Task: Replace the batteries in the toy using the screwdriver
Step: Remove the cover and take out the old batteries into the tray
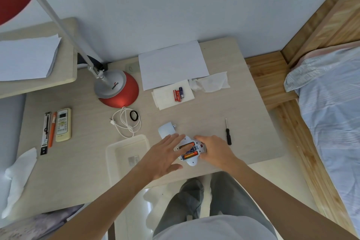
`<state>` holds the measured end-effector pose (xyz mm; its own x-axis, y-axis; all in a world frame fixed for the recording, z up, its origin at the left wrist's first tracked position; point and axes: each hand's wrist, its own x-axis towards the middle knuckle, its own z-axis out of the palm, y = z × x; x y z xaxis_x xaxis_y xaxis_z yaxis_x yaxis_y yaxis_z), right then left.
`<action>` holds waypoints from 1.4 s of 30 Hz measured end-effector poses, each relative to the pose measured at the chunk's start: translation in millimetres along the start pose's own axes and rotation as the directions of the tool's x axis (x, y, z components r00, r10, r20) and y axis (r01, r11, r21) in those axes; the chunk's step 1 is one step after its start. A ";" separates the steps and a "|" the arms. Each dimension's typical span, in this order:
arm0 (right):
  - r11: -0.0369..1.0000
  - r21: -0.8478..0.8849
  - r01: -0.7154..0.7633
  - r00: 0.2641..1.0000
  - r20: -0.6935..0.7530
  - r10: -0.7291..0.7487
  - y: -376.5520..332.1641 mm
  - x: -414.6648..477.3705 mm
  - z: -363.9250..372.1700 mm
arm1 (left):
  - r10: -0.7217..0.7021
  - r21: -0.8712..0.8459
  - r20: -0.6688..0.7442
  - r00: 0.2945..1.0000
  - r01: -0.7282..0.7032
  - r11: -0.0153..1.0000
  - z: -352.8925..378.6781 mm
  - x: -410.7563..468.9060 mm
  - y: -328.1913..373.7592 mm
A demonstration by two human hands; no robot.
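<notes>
Left grip (167, 154) is spread flat, fingers straight, tips over the left edge of the toy (191, 162) & its open battery bay; we can't tell if they touch. Right grip (212, 148) curls round the toy's right side, gripping it, near the front edge of the bench (78, 152). Toy lies back-up, white/pale blue, w/ three fitted batts (190, 155) in a row: orange, blue, orange. Their print is too small for us to read. Pale-blue bay cover (165, 129) lies just beyond the toy, by the left fingertips. Screwdriver (228, 132), black handle, lies on the bench just right of the right grip, untouched. Further back, three spare batts (178, 94) (two red, one blue) sit on a white napkin (163, 97); labels unreadable. Only clear writing we get: "COOPER" on the red & silver lamp base (115, 87). Far left: remote (63, 124) w/ small display, orange pen (52, 128), black pack (45, 132); text there too blurred.
</notes>
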<state>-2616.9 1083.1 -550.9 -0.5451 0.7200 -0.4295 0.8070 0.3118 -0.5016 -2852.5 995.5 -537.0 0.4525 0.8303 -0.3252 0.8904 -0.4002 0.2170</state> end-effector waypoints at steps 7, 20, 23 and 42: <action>1.000 -0.031 0.005 1.000 0.014 -0.004 2.4 0.1 1.2 | -0.010 -0.023 0.001 1.000 0.010 1.000 -4.8 14.1 -0.9; 0.998 -0.045 0.041 0.999 0.011 -0.041 2.8 1.1 -1.0 | -0.032 -0.176 0.079 0.996 0.046 0.983 -9.5 33.1 -8.0; 0.998 -0.045 0.045 0.999 0.016 -0.045 1.8 1.3 -2.0 | -0.039 -0.199 0.077 0.996 0.054 0.979 -6.7 34.6 -7.2; 0.999 -0.032 0.011 1.000 0.025 -0.010 1.6 1.5 -1.1 | -0.182 -0.351 -0.081 0.980 0.143 0.925 9.3 15.1 5.0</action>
<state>-2616.2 1085.4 -551.5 -0.5590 0.7009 -0.4429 0.8077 0.3397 -0.4819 -2840.8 1002.5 -549.4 0.2769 0.9181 -0.2837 0.8713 -0.1154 0.4769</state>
